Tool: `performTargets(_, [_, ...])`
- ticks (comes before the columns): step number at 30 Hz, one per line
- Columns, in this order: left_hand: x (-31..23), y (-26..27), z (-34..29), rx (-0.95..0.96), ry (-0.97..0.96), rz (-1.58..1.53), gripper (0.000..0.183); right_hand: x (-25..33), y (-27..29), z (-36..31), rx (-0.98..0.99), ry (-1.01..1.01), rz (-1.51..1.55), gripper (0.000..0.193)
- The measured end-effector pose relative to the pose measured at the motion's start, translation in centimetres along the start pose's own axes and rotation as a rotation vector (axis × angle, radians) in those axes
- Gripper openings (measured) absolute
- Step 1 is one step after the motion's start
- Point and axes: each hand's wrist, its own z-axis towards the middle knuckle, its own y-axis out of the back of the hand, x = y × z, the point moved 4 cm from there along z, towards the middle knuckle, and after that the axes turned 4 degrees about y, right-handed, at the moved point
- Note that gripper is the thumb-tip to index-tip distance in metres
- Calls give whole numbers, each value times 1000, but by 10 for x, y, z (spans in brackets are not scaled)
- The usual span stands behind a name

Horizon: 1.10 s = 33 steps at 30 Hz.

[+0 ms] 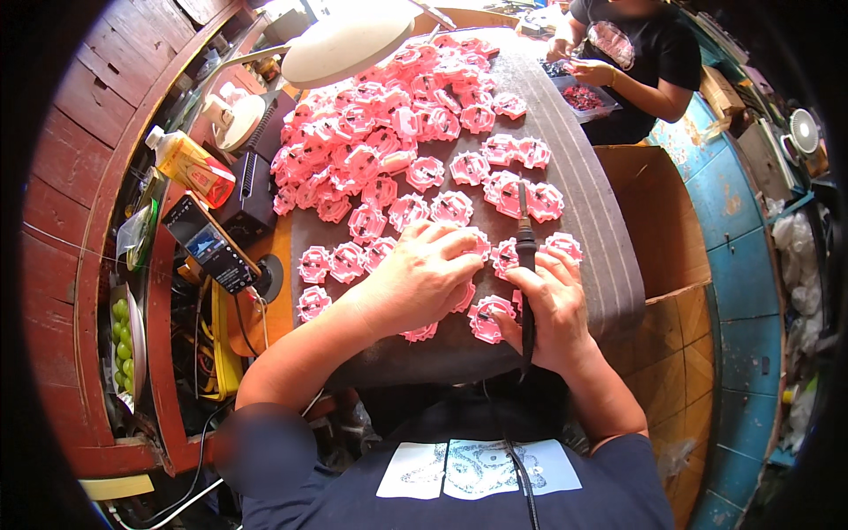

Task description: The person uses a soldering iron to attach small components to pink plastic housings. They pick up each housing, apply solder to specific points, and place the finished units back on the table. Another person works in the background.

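Observation:
Many pink plastic parts (450, 208), roundish with notched rims and small dark pieces in their middles, lie on the dark mat (601, 274) in front of me. My left hand (420, 274) is over the near parts, its fingers bent and closed on a pink plastic part (480, 245) that shows at the fingertips. In my right hand (555, 305) is a soldering iron (526, 243), gripped by its black handle with the metal tip pointing away from me. Its cord hangs toward my lap. Another pink part (488, 320) lies beside my right thumb.
A lamp (349, 49) hangs over the far heap. At left are a phone (210, 243) on a stand, a bottle (190, 168), black boxes (250, 190) and green fruit (122, 344). A cardboard box (654, 212) stands right. Another person (636, 71) works at far right with a tray.

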Motion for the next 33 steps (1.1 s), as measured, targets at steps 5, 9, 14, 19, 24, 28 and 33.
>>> performTargets(5, [14,-2,33,-39,54,-19,33,2,2,-1,-27,1,-27,49])
performTargets(9, [20,-24,56,-76,14,127,33,3,5,-7,-43,6,-75,48])
performTargets(14, [17,-19,51,-5,-1,124,24,-1,6,-10,-50,3,-22,50])
performTargets(19, [14,-15,45,19,7,28,23,-3,16,-13,-189,15,5,49])
performTargets(24, [15,-26,62,7,-15,13,43,-16,29,-11,-240,-21,-40,52])
performTargets(28, [9,-26,63,74,-26,-13,42,-32,43,-2,-190,-57,-64,61])
performTargets(33, [8,-23,65,17,-22,1,42,-53,46,11,-74,-62,-31,74])
